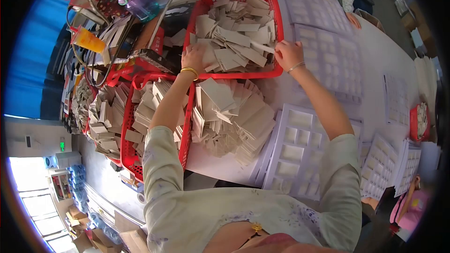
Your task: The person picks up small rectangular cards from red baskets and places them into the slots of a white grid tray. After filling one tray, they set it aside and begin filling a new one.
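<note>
Spreading over the right half of the frame, the white table (377, 61) carries compartmented trays (323, 61), laid flat, likely so their cells face up. At top centre sits the red basket (278, 16), heaped with pale flat pieces (234, 37), probably set square-on so both hands reach in from opposite sides. Its raised rim hems them in left and right; the room for moving is above the heap, between the hands. Below, a loose pile (234, 112) crowds the basket's near wall, while tabletop shows between trays farther right. Left hand (193, 57) lies low at the left rim, perhaps steadying; whether it grips a piece, I cannot tell. Right hand (289, 54), at the right rim, pinches narrowly on a pale strip (262, 47), which points inward over the heap.
</note>
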The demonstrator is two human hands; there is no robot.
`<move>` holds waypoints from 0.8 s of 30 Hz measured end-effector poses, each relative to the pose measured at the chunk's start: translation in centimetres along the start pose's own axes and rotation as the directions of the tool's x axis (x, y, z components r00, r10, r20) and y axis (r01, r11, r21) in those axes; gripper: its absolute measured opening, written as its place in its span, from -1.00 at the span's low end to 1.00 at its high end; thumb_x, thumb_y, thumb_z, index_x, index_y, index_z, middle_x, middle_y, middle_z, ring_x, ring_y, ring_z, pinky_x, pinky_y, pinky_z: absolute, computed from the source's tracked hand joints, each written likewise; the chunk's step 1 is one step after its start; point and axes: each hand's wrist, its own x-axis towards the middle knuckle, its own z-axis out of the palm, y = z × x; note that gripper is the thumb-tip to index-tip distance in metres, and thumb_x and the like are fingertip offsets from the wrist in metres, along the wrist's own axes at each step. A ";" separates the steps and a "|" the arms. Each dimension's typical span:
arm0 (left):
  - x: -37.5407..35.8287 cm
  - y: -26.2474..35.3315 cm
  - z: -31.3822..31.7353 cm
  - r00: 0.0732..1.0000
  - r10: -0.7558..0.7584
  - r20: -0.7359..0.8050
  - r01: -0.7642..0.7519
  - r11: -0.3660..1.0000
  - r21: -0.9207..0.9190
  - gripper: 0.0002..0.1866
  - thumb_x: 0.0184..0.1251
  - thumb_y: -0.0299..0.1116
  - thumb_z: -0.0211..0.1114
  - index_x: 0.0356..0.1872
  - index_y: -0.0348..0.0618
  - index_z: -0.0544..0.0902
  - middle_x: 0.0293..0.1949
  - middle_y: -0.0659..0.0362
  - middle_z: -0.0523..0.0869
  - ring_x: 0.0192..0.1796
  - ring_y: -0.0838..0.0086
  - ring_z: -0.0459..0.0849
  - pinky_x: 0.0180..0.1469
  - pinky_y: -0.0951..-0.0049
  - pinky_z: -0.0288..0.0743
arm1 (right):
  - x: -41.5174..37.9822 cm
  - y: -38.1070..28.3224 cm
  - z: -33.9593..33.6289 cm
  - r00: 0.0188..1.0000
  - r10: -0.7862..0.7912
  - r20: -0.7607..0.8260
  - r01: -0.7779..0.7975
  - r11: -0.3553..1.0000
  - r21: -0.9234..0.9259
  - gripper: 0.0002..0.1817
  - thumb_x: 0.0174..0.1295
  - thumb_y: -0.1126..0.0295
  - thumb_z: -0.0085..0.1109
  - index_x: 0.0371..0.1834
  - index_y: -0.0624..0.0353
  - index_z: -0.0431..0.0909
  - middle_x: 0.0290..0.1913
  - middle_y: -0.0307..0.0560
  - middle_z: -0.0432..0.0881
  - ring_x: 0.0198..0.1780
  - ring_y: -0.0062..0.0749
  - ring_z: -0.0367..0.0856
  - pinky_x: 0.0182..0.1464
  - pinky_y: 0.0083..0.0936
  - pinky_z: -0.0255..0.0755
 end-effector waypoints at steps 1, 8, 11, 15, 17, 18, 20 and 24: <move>0.2 0.0 0.2 0.999 0.032 -0.015 -0.032 0.999 0.029 -0.39 0.02 -0.26 0.40 0.19 0.07 0.46 0.24 0.21 0.42 0.30 0.17 0.33 0.18 0.06 0.34 | -0.6 0.0 -0.8 0.999 0.051 -0.004 -0.051 0.998 0.036 -0.90 -0.03 0.35 0.25 -0.52 -0.03 0.50 -0.43 -0.29 0.54 -0.32 -0.31 0.55 -0.06 -0.30 0.23; 2.9 3.4 -0.4 0.967 -0.160 0.197 0.206 0.948 -0.243 -0.56 0.06 -0.20 0.35 0.02 -0.03 0.60 -0.12 0.10 0.68 -0.08 0.17 0.66 0.01 0.23 0.49 | -5.8 2.8 -2.1 0.907 0.420 -0.008 -0.362 0.792 0.492 -0.89 0.03 0.44 0.21 -0.45 0.13 0.45 -0.50 -0.17 0.62 -0.49 -0.44 0.61 -0.38 -0.49 0.46; 4.0 2.8 2.1 0.943 -0.176 0.283 0.261 0.919 -0.297 -0.63 0.05 -0.23 0.36 -0.07 -0.07 0.65 -0.21 0.07 0.72 -0.13 0.18 0.68 -0.04 0.23 0.52 | -9.3 4.0 -4.7 0.846 0.533 0.006 -0.404 0.633 0.661 -0.87 0.08 0.50 0.20 -0.33 0.21 0.46 -0.48 -0.18 0.63 -0.49 -0.61 0.57 -0.40 -0.63 0.45; 4.9 -0.1 4.6 0.959 -0.146 0.243 0.260 0.791 -0.553 -0.72 0.07 -0.24 0.36 -0.22 -0.16 0.68 -0.34 0.15 0.74 -0.40 0.48 0.69 -0.32 0.44 0.56 | -15.7 3.9 -11.4 0.738 0.666 0.111 -0.555 0.504 0.662 -0.75 0.15 0.54 0.13 -0.08 0.20 0.49 -0.43 -0.18 0.62 -0.48 -0.67 0.55 -0.54 -0.69 0.36; 4.8 -0.1 2.2 0.964 -0.224 0.143 0.265 0.806 -0.529 -0.67 0.04 -0.20 0.34 -0.20 -0.16 0.66 -0.30 0.05 0.73 -0.23 0.29 0.72 -0.14 0.33 0.55 | -19.1 4.4 -14.0 0.697 0.696 0.172 -0.594 0.426 0.682 -0.72 0.16 0.55 0.11 -0.03 0.17 0.51 -0.45 -0.21 0.60 -0.50 -0.70 0.52 -0.60 -0.69 0.31; 4.4 0.4 -0.1 0.984 -0.179 0.026 0.170 0.867 -0.468 -0.71 0.09 -0.21 0.33 -0.22 -0.16 0.64 -0.30 0.05 0.72 -0.24 0.27 0.72 -0.15 0.32 0.55 | -21.0 4.9 -14.7 0.669 0.704 0.237 -0.637 0.379 0.671 -0.71 0.17 0.55 0.11 -0.01 0.15 0.51 -0.46 -0.24 0.58 -0.52 -0.71 0.50 -0.61 -0.70 0.29; 4.1 1.0 -2.6 0.972 -0.153 -0.181 0.025 0.826 -0.564 -0.79 0.17 -0.30 0.29 -0.24 -0.19 0.61 -0.34 0.06 0.70 -0.30 0.27 0.70 -0.22 0.34 0.55 | -25.1 6.4 -15.2 0.615 0.697 0.367 -0.707 0.282 0.649 -0.69 0.17 0.55 0.11 0.01 0.11 0.52 -0.48 -0.29 0.54 -0.54 -0.73 0.46 -0.64 -0.71 0.25; 1.2 7.0 -7.4 0.947 -0.247 -0.206 -0.047 0.525 -0.850 -0.85 0.22 -0.48 0.26 -0.19 -0.19 0.58 -0.41 0.21 0.63 -0.43 0.60 0.60 -0.38 0.60 0.48 | -30.2 7.5 -15.1 0.580 0.679 0.451 -0.774 0.285 0.565 -0.70 0.17 0.55 0.10 -0.02 0.09 0.55 -0.49 -0.33 0.50 -0.51 -0.73 0.43 -0.54 -0.70 0.33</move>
